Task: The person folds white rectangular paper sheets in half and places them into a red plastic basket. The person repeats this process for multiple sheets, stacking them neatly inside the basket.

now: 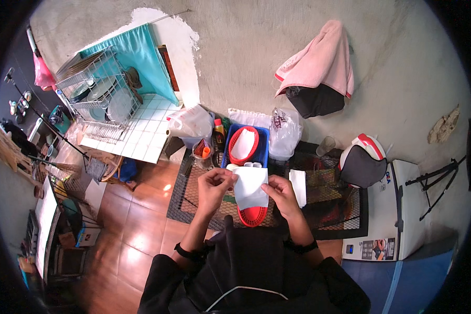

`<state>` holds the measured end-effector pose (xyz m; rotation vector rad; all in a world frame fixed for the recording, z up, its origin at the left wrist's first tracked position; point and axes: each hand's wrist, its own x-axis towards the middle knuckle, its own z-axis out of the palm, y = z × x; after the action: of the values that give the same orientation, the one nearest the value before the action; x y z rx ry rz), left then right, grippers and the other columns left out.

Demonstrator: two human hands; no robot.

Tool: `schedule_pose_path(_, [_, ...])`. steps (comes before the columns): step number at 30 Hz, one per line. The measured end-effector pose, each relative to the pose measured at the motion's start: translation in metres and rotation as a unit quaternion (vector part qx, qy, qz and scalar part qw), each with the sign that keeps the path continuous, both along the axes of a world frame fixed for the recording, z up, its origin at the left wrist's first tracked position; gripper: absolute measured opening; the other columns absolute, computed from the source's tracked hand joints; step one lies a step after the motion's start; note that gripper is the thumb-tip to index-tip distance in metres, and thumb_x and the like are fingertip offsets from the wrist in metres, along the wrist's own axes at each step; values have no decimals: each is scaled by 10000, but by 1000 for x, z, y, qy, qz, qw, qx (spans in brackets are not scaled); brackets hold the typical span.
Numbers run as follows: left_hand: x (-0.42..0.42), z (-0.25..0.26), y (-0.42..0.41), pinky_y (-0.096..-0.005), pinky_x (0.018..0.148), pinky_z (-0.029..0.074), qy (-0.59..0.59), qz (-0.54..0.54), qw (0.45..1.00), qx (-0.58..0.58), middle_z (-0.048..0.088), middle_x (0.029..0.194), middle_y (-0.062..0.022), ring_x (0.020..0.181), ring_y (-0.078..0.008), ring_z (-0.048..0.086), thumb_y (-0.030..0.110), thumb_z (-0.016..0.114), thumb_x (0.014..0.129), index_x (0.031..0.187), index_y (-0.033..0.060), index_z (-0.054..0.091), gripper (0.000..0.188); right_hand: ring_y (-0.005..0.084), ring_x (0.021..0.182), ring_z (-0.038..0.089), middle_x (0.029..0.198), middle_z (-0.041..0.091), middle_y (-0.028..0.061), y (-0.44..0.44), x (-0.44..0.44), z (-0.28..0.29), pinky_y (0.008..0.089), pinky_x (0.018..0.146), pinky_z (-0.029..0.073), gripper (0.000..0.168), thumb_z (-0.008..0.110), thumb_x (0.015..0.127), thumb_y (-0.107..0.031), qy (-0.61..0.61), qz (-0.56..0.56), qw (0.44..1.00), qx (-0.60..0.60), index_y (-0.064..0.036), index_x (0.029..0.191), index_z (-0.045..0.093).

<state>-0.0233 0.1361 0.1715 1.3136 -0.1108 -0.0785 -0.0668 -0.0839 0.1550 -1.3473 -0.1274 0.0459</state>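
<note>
Between my two hands is a white sheet of paper (252, 187), held up by its sides. My left hand (216, 187) pinches its left edge between thumb and fingers. At the right edge, my right hand (282, 194) grips it with the thumb in front. Partly hidden below the sheet is a red plastic basket (252, 217) on the mesh-topped table. Just beyond the sheet, a blue plastic crate (263, 135) contains another red oval basket (255, 147) with white paper (243, 144) lying in it. A stack of white paper (297, 188) lies right of my right hand.
A clear plastic cup (202, 153), a bottle with a red cap (218, 131) and a plastic-wrapped stack (285, 133) stand around the crate. Farther right are a glass (325, 145), a rice cooker (363, 161) and a white freezer (410, 208). A wire dish rack (102, 90) stands at left on a tiled counter (141, 133).
</note>
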Motion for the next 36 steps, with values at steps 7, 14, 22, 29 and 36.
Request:
schedule_pose_path(7, [0,9,-4,-226,639,524,-17,7,1000,4,694,799,-52,720,-82,641,37,742,865,902,-29,650,119,44,764,586,850,670,4,-4,2,-1,215,667,447,92,655,940,-85,-25,-15,1000,-6,3,967,659])
schedule_pose_path(14, [0,1,-1,-238,656,535,-29,-25,999,-12,695,814,-54,733,-88,647,10,739,859,894,-15,651,98,60,827,599,890,670,7,-4,-1,-4,226,760,463,50,632,944,-59,-2,-1,1000,-12,-17,963,653])
schedule_pose_path(22, [2,3,1,-247,667,532,-53,-21,998,-4,692,819,-51,738,-98,644,2,755,837,859,1,658,100,60,875,594,941,667,10,-2,2,-4,226,771,460,84,624,956,-81,-5,24,999,-31,-12,997,652])
schedule_pose_path(29, [1,6,0,-232,679,523,-57,-28,998,-5,693,831,-57,753,-89,645,-27,730,851,878,-13,645,91,67,888,605,969,683,34,-2,2,-5,253,782,488,163,639,955,-106,-11,2,1000,-10,27,1049,654])
schedule_pose_path(36, [1,4,0,-231,673,518,-46,-35,998,-6,692,840,-55,757,-87,642,-18,727,860,895,-10,634,100,64,888,603,971,686,34,2,2,1,248,780,490,158,637,953,-85,1,-4,1000,-7,31,1059,650])
